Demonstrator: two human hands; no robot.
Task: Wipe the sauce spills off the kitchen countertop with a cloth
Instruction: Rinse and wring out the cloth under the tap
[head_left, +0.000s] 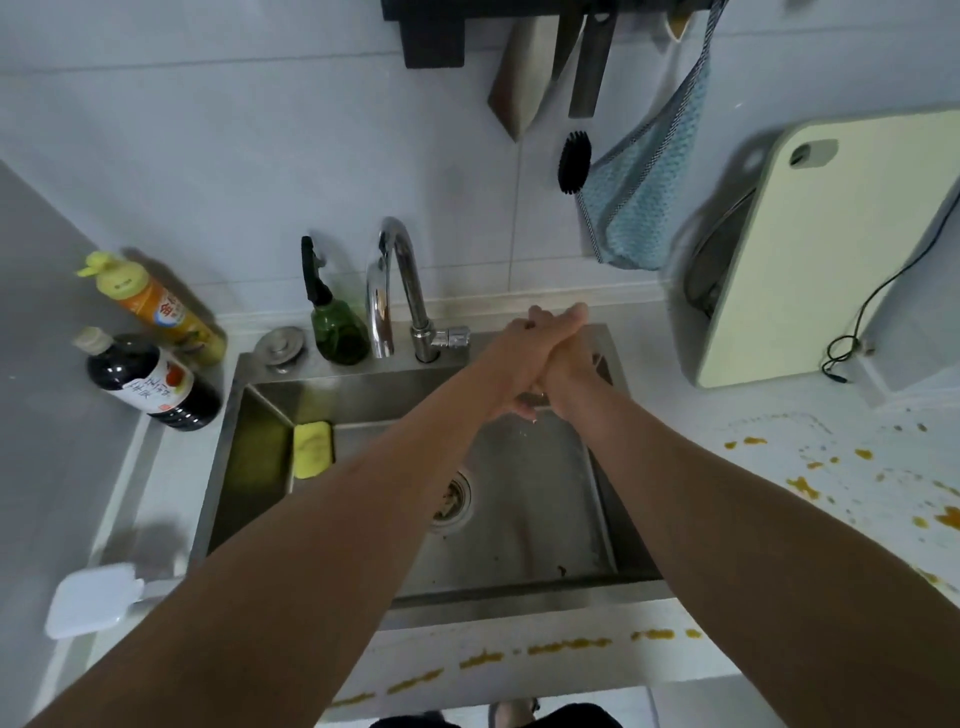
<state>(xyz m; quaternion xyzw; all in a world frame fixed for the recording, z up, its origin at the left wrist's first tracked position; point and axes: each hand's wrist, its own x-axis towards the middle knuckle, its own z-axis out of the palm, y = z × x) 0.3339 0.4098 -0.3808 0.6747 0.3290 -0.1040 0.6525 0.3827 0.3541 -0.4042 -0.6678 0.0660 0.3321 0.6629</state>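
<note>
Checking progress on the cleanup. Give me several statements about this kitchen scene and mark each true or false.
1. Both hands, left hand and right hand, are pressed together over the sink. True.
2. The blue cloth lies on the countertop. False: it hangs on the wall.
3. Sauce spills remain on the countertop. True.
4. A red sponge sits in the sink. False: the sponge is yellow.
5. The cutting board leans upright. True.

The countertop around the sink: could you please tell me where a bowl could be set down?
Bare counter lies between the sink and the cutting board. Right of it, sauce spills cover the surface; more run along the front edge. The left corner is crowded with bottles.
</note>
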